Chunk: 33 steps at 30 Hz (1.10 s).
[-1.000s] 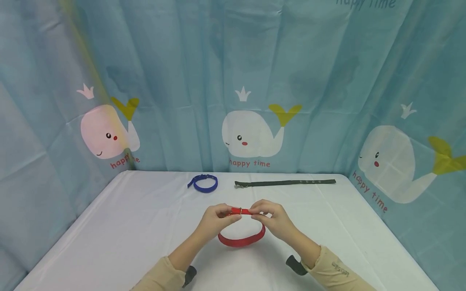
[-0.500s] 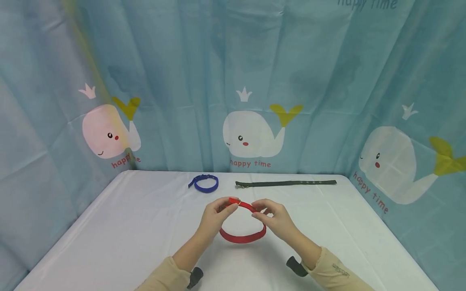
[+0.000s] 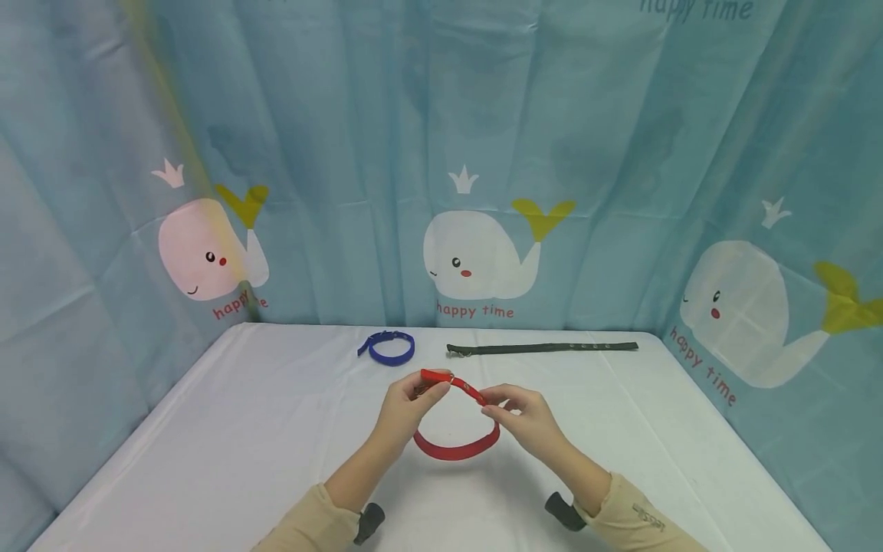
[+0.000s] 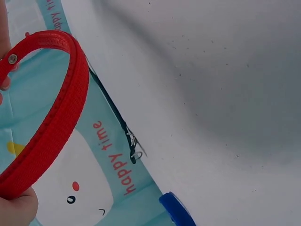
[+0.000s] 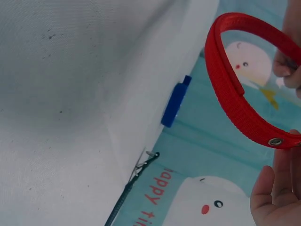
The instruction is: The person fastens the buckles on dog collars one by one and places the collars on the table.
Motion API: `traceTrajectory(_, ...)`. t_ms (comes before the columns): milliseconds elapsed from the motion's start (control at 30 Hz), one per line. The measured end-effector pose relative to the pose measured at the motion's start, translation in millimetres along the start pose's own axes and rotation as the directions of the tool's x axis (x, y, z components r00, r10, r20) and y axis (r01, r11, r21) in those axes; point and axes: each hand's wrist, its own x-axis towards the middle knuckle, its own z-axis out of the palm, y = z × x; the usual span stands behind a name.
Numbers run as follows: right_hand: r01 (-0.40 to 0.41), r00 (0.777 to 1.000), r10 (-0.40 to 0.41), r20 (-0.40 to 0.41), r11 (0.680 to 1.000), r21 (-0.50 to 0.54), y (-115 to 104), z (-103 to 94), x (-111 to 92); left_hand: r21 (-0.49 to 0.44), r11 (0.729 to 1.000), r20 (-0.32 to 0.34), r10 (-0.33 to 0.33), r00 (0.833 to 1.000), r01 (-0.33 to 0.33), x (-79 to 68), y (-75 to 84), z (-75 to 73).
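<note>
A red collar (image 3: 457,453) with metal-rimmed eyelets is raised over the table as a loop. My left hand (image 3: 402,408) pinches its buckle end between thumb and fingers, with a small metal piece showing by the thumb tip. The eyelet part slants down to my right hand (image 3: 530,420), whose thumb and fingertips pinch the strap. In the left wrist view, the collar (image 4: 56,125) curves between both hands. An eyelet (image 5: 275,141) shows by the right fingers in the right wrist view. My fingers hide part of the buckle.
A coiled blue collar (image 3: 391,359) lies at the back of the white table (image 3: 228,445). To its right, a dark green collar (image 3: 538,348) lies stretched out straight, buckle at its left. A blue whale-print curtain (image 3: 331,253) hangs behind.
My left hand has risen slightly, lifting the buckle end. The strap between the hands, level before, now slants down to the right, with more of its eyelets exposed.
</note>
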Motion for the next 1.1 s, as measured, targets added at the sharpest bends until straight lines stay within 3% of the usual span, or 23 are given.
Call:
traceTrajectory(233, 0.032, 0.999, -0.033, 0.012, 0.999, 0.02, -1.7, 4.8, -0.7, 0.024, 1.0, 0.04, 0.017, 0.999, -0.018, -2.7, 0.8, 3.2)
traceTrajectory(633, 0.072, 0.997, -0.072, -0.007, 0.997, 0.023, -1.0, 12.9, -1.8, 0.055, 0.997, 0.03, 0.051, 0.998, -0.053, -3.3, -2.3, 7.2)
traceTrajectory(900, 0.183, 0.973, -0.184, -0.138, 0.983, -0.019, 1.0, 3.3, 2.8, 0.09, 0.991, 0.034, 0.095, 0.995, -0.098, -5.2, -3.0, 8.1)
traceTrajectory(1100, 0.224, 0.971, -0.227, -0.074, 0.974, -0.042, -16.2, -6.5, 16.1, 0.129, 0.983, 0.074, 0.123, 0.99, -0.132, -4.9, -5.2, 10.7)
